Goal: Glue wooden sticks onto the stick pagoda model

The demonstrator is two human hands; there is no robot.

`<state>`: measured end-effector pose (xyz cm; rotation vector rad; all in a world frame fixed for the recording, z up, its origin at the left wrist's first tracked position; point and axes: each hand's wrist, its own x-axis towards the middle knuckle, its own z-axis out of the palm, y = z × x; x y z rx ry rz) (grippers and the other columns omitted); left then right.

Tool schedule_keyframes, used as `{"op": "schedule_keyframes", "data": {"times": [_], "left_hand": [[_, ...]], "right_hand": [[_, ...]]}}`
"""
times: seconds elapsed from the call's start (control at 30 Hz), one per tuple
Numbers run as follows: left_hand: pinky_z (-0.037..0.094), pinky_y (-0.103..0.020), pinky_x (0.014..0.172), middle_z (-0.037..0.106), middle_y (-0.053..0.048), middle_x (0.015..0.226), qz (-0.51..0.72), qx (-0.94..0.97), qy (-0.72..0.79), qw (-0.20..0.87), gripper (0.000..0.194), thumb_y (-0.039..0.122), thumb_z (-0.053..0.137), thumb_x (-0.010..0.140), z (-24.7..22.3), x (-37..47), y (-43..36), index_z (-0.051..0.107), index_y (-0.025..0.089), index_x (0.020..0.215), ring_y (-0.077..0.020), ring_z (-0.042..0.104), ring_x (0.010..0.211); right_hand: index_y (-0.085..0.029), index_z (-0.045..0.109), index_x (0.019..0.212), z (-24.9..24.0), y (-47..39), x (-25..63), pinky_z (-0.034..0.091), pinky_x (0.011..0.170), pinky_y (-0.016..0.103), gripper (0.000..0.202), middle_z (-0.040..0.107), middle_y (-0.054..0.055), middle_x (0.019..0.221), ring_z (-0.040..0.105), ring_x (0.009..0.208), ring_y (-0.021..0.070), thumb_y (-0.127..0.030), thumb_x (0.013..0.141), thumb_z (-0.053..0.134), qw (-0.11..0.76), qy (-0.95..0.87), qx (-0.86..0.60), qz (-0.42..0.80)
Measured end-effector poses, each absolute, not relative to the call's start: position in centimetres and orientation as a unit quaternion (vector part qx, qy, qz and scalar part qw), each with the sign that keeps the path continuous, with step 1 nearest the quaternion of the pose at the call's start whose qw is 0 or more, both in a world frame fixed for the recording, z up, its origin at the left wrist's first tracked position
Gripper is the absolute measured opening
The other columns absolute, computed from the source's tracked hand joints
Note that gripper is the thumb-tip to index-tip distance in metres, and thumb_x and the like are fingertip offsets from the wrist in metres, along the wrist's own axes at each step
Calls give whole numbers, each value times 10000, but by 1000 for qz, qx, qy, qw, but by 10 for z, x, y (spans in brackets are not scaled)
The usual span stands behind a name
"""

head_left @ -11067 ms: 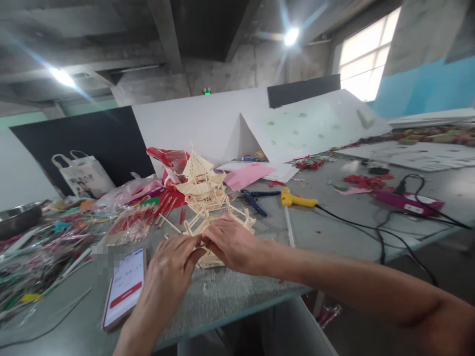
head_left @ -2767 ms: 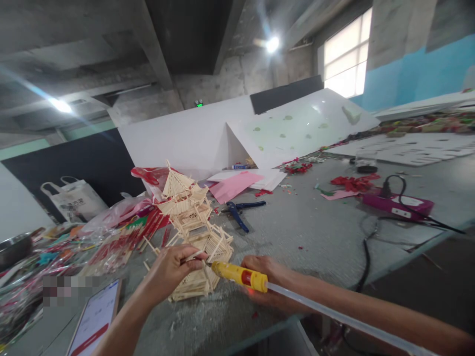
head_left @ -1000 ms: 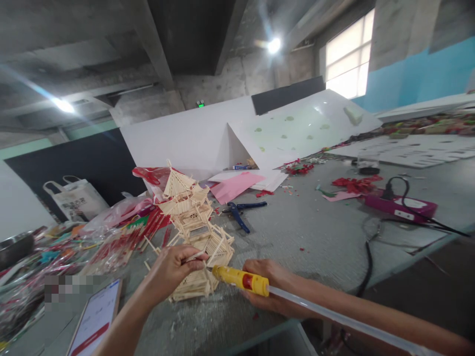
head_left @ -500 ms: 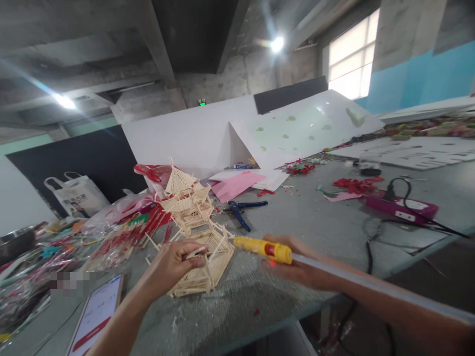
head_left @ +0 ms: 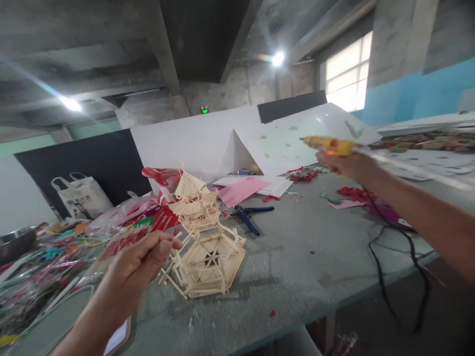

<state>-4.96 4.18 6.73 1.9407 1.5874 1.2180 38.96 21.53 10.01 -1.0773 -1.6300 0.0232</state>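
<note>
A pagoda-like model of thin wooden sticks [head_left: 211,262] stands on the grey table, with a wide hexagonal base and smaller roofed tiers behind it. My left hand [head_left: 148,257] is just left of the base, thumb and fingers pinched on a small wooden stick [head_left: 177,241], mostly hidden by the fingers. Held up to the right, above the table, is a yellow hot glue gun [head_left: 330,144], with my right hand [head_left: 345,165] closed round it. A long clear glue stick [head_left: 419,165] sticks out of its back, and its tip points left, away from the model.
Blue pliers [head_left: 250,217] and pink paper [head_left: 243,190] lie behind the model. Plastic-wrapped craft supplies [head_left: 40,277] cover the left side. A phone [head_left: 118,338] is partly under my left forearm. Black cables [head_left: 411,237] hang over the table's right edge near a purple power strip [head_left: 382,215].
My right hand has lifted the glue gun up and to the right, away from the model. My left hand has moved left off the base, leaving the base more visible.
</note>
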Motion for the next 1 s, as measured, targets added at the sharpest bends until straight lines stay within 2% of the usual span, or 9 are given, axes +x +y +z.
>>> {"op": "schedule_keyframes", "data": {"times": [0.1, 0.17, 0.23, 0.3, 0.4, 0.5, 0.6, 0.77, 1.0], "left_hand": [[313, -188, 449, 431, 35, 538, 482, 673, 525, 199, 294, 465, 516, 784, 62, -59, 25, 618, 200, 863, -90, 371, 491], [372, -198, 515, 501, 16, 579, 497, 676, 508, 195, 245, 435, 566, 757, 54, -64, 14, 635, 204, 797, -108, 444, 561], [402, -206, 550, 547, 2, 610, 500, 674, 506, 200, 219, 419, 619, 713, 43, -68, 5, 640, 202, 706, -127, 491, 609], [420, -214, 570, 590, -9, 655, 495, 667, 513, 217, 200, 400, 659, 671, 29, -70, -4, 643, 201, 655, -141, 523, 637], [426, -218, 602, 618, -4, 670, 491, 652, 525, 241, 146, 358, 673, 656, 4, -71, -17, 655, 214, 649, -148, 550, 656], [414, -207, 613, 615, 11, 643, 493, 649, 523, 250, 117, 340, 668, 662, -20, -72, -26, 660, 225, 643, -135, 549, 634], [413, -210, 614, 617, 10, 631, 479, 640, 545, 254, 153, 369, 655, 671, -39, -73, -29, 665, 219, 647, -134, 541, 608], [410, -213, 628, 632, 4, 652, 466, 612, 589, 248, 211, 417, 623, 694, -55, -72, -24, 668, 212, 689, -154, 558, 658], [417, -226, 629, 623, -13, 680, 431, 611, 617, 247, 314, 479, 544, 738, -60, -82, -6, 643, 182, 746, -164, 546, 679]], "right_hand": [[-153, 545, 733, 120, 199, 384, 267, 368, 219, 284, 481, 5, 534, 370, 414, 63, -427, 807, 533, 630, -639, -425, 119], [-146, 554, 729, 118, 188, 374, 263, 361, 209, 327, 465, -7, 496, 370, 397, 55, -464, 803, 530, 610, -660, -402, 172], [-140, 570, 722, 107, 177, 360, 252, 349, 197, 378, 432, -28, 440, 347, 366, 46, -510, 783, 527, 540, -701, -418, 205], [-149, 571, 716, 92, 167, 346, 252, 342, 191, 394, 416, -45, 415, 327, 350, 44, -541, 743, 542, 429, -755, -443, 224], [-167, 544, 676, 71, 148, 326, 303, 363, 198, 373, 450, -36, 451, 382, 391, 68, -538, 685, 587, 294, -815, -440, 236], [-151, 560, 750, 60, 127, 308, 369, 421, 211, 371, 556, 20, 630, 441, 474, 81, -516, 692, 590, 237, -842, -405, 267], [-142, 562, 812, 53, 112, 295, 376, 461, 206, 385, 578, 37, 726, 465, 532, 87, -515, 719, 568, 191, -870, -349, 293], [-163, 524, 755, 43, 106, 283, 332, 521, 205, 265, 527, -9, 686, 472, 578, 88, -424, 778, 566, 133, -942, -269, 150], [-185, 519, 774, 15, 138, 299, 343, 574, 233, 307, 549, 20, 746, 536, 647, 133, -488, 814, 487, 78, -930, -358, 28]]}}
